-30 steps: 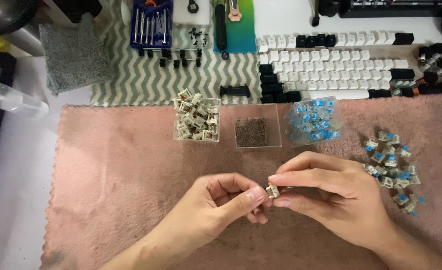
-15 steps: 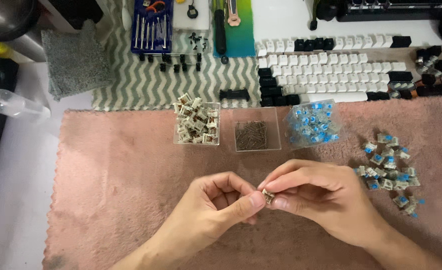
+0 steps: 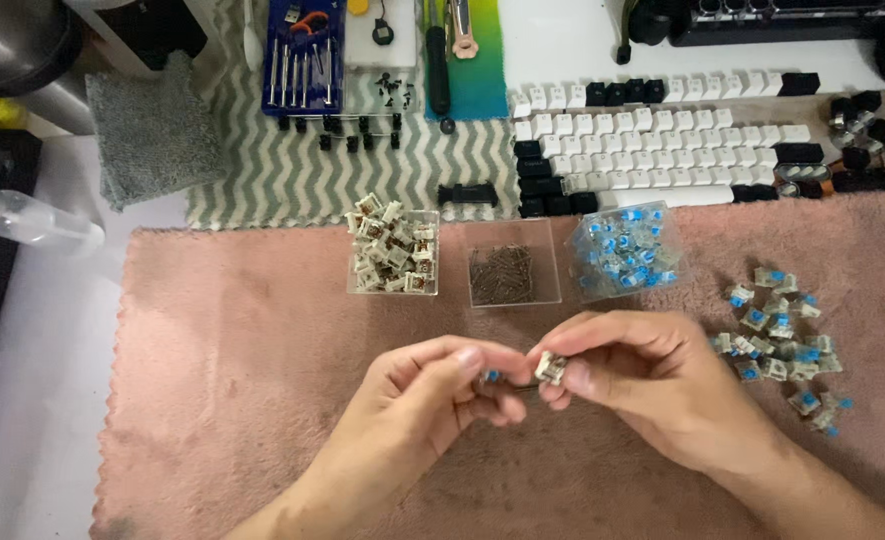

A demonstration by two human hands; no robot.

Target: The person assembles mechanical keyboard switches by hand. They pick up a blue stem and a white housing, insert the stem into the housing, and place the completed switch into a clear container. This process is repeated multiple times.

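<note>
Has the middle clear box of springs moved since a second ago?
No. The clear box of springs sits between its two neighbouring boxes at the pink mat's top edge, as before.

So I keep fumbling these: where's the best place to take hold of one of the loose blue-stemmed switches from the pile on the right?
Grip a loose switch by two opposite flat sides of its pale square housing, coming from above. The blue stem on top is small, and the pile lies on the pink mat, so only the top and sides are free. The right hand is nearest.
</note>
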